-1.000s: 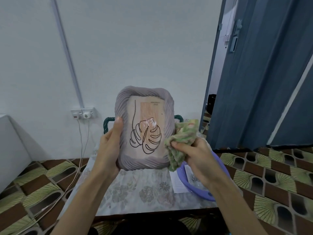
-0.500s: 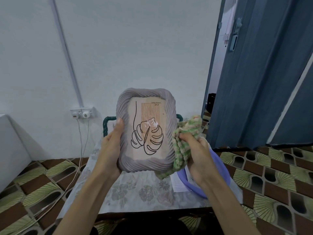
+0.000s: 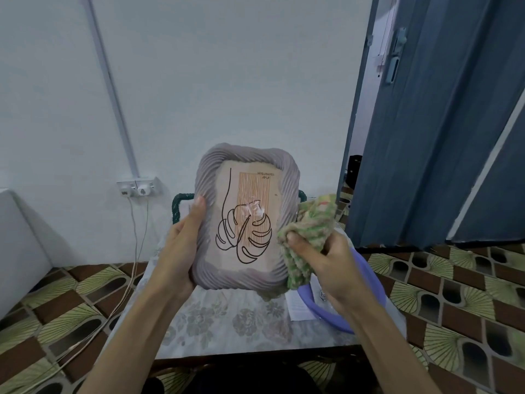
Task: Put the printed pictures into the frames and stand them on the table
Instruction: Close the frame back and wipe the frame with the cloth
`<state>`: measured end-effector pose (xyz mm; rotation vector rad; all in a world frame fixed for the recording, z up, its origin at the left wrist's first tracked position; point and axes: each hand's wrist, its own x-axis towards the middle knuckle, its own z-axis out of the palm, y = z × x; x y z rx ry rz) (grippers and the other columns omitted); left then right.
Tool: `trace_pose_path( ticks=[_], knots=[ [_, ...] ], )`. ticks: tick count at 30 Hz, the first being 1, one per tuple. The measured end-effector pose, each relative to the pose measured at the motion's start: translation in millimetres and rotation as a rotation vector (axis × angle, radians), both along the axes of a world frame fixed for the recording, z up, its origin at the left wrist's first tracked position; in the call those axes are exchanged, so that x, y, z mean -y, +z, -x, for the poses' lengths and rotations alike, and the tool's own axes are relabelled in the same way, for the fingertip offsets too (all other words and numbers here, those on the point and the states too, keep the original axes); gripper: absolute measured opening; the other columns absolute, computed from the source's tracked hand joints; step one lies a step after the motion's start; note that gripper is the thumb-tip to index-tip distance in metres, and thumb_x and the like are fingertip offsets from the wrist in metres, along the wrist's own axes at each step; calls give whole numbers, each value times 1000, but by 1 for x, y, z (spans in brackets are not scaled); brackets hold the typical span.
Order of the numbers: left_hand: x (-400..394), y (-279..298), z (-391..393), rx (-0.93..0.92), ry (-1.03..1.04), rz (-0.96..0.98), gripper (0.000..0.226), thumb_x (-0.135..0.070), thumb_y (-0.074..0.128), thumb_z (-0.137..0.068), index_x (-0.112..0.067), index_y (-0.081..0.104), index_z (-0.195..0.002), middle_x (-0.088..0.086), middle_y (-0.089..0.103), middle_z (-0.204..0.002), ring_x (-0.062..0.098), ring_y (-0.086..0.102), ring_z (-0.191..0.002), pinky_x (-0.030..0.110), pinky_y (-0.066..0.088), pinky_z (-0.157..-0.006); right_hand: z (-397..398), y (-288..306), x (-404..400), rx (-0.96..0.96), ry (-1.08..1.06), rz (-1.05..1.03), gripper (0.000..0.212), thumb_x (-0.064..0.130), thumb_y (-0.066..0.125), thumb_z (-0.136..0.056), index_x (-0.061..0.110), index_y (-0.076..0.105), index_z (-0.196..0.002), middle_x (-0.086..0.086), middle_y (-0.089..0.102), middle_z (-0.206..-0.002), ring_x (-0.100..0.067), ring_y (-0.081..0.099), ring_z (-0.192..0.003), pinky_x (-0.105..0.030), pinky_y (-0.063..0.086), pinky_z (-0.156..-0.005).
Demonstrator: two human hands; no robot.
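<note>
My left hand (image 3: 181,245) grips the left edge of a grey ribbed picture frame (image 3: 287,194), held upright in the air above the table. Inside it sits a printed picture (image 3: 244,251) of a black line-drawn leaf over an orange striped panel, turned upside down. My right hand (image 3: 329,263) holds a crumpled green cloth (image 3: 309,223) against the frame's right edge. The cloth hides part of that edge.
A small table with a grey floral cloth (image 3: 227,322) stands below. On its right lie a purple plastic basin (image 3: 366,280) and a white paper slip (image 3: 298,305). A dark green basket rim (image 3: 177,206) shows behind the frame. A blue door (image 3: 426,123) stands right; cables hang from a wall socket (image 3: 137,187).
The cloth in my right hand moved from the frame's lower right up along its right edge. The frame stayed upright in my left hand, rising slightly.
</note>
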<state>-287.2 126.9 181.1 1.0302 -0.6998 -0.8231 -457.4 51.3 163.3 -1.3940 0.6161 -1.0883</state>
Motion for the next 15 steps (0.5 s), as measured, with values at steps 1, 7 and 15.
trace_pose_path(
  ticks=[1, 7, 15],
  knots=[
    [0, 1, 0, 25, 2, 1, 40, -40, 43, -93, -10, 70, -95, 12, 74, -93, 22, 72, -83, 30, 59, -62, -2, -3, -1, -45, -57, 68, 8, 11, 65, -81, 19, 65, -80, 10, 70, -74, -1, 67, -71, -16, 54, -65],
    [2, -4, 6, 2, -8, -50, 41, -42, 46, -92, -10, 71, -95, 12, 74, -93, 25, 71, -85, 32, 60, -64, -20, -12, 0, 125, -308, -220, 18, 24, 61, -87, 12, 67, -74, -3, 71, -77, -24, 68, -83, -38, 55, -78],
    [0, -7, 0, -68, 47, -46, 38, -42, 44, -94, -13, 69, -98, 8, 75, -94, 20, 72, -84, 27, 58, -59, 9, -2, 26, 58, -368, -218, 12, 14, 61, -89, 19, 57, -99, -3, 66, -99, -18, 64, -90, -36, 53, -81]
  ],
)
